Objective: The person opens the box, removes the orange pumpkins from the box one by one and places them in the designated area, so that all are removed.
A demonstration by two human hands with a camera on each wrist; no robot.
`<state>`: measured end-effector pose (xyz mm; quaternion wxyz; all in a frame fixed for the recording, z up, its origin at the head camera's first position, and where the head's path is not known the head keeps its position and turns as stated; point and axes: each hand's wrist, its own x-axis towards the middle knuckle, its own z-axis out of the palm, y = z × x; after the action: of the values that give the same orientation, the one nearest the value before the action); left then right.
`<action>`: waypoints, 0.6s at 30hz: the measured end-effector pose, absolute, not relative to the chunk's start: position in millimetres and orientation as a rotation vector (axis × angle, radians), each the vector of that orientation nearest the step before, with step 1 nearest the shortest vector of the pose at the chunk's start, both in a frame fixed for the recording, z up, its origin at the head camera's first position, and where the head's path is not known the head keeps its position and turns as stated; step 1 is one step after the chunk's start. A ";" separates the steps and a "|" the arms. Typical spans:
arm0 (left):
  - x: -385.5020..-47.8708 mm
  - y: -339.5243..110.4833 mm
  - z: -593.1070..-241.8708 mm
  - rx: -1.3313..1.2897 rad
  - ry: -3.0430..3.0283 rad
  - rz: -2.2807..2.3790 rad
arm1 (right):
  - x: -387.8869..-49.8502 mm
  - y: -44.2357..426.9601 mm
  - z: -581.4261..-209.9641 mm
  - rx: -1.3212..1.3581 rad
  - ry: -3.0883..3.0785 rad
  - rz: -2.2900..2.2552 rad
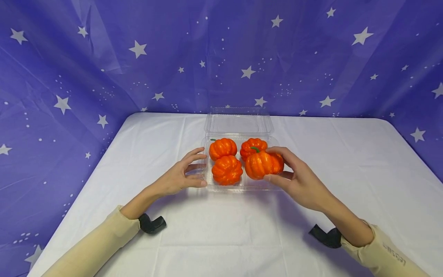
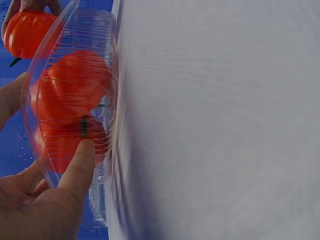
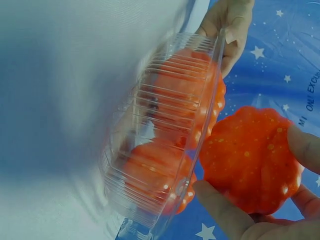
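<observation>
Head view: white-clothed counter (image 1: 221, 231), a clear plastic container (image 1: 257, 186) midway between its left and right edges, nearer the far edge than the near. Container's clear lid (image 1: 238, 124) is folded back on the side facing the counter's far edge.

Your right hand (image 1: 301, 184) grips 1 orange pumpkin, the held pumpkin (image 1: 261, 166): thumb on the side facing the counter's near edge, fingers round the opposite side. Its green stem points up and away from you. It hangs over the container's right half; the right wrist view shows it just beyond the rim, bottom out. You cannot tell from these views whether it touches anything below.

Your left hand (image 1: 178, 176) grips no pumpkin. Fingers spread and gently bent, tips at the container's wall on the side facing the counter's left edge. Left wrist view: 1 digit lies along the ribbed plastic.

3 more orange pumpkins sit inside. In the left half, the far-left pumpkin (image 1: 222, 149), green stem toward the counter's far left corner, and the near-left pumpkin (image 1: 227, 170), just beside it. In the right half, the far-right pumpkin (image 1: 246, 148), partly hidden by the one you hold.

Beige sleeves (image 1: 98, 244) on your arms, a black piece at each wrist. Purple star-printed cloth (image 1: 207, 46) rises past the counter's far edge.
</observation>
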<state>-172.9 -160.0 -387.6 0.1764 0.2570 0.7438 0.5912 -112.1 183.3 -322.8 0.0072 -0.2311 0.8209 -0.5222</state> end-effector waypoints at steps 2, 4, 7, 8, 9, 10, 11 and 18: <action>-173.0 -160.3 -387.9 0.727 2.107 1.673 | -111.6 183.3 -323.1 -0.710 2.579 -1.625; -172.9 -160.3 -387.9 0.726 2.107 1.674 | -111.3 183.7 -323.6 -0.688 2.591 -1.629; -172.4 -160.6 -387.9 0.721 2.107 1.674 | -111.1 185.0 -324.1 -0.641 2.599 -1.655; -172.3 -160.7 -387.8 0.719 2.107 1.674 | -111.1 185.7 -324.3 -0.628 2.606 -1.662; -172.2 -160.8 -387.9 0.717 2.108 1.673 | -111.2 186.7 -324.3 -0.619 2.614 -1.672; -172.2 -160.9 -387.9 0.718 2.108 1.674 | -111.1 187.6 -324.2 -0.610 2.621 -1.680; -172.2 -160.9 -387.9 0.720 2.109 1.673 | -111.1 188.7 -324.2 -0.601 2.623 -1.695; -172.6 -160.4 -387.1 0.726 2.114 1.666 | -109.7 195.8 -327.4 -0.614 2.570 -1.749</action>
<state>-172.6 -160.4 -387.1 0.1760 0.2563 0.7466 0.5882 -109.7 195.8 -327.4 -0.0135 -0.1938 0.8109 -0.5520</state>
